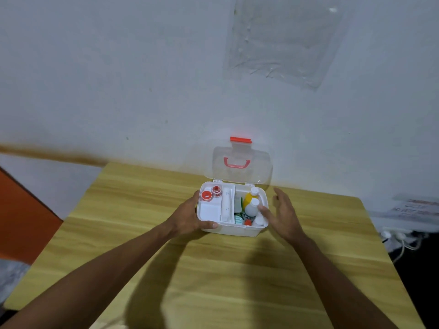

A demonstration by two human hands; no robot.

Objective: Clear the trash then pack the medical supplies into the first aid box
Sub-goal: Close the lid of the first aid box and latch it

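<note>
A white first aid box (234,230) stands on the wooden table (213,269) near the wall, its clear lid (240,166) with a red handle raised upright. Inside, a white tray (210,210) on the left holds two red tape rolls (211,193). The right side holds a yellow bottle (249,198), a white bottle (251,207) and green packets (238,218). My left hand (190,217) grips the box's left front corner, thumb on its front wall. My right hand (283,213) hovers beside the box's right end, fingers spread, thumb by the rim.
The table's back edge meets a white wall. A white power strip with cables (399,236) and papers (413,210) lie off the table's right side. An orange surface (21,214) is at the left.
</note>
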